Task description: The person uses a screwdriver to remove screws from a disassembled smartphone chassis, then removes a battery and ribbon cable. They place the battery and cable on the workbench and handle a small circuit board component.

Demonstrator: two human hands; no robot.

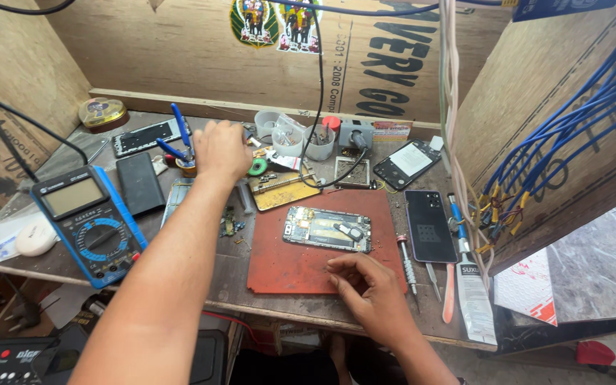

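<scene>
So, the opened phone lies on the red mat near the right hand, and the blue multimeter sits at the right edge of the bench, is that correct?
Not quite: the head view shows the blue multimeter at the left edge of the bench, not the right. The rest holds: the opened phone lies on the red mat, near the right hand.

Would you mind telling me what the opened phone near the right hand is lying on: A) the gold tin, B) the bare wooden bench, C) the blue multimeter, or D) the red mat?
D: the opened phone lies flat on the red mat, just beyond the right hand, which also rests on the mat.
</scene>
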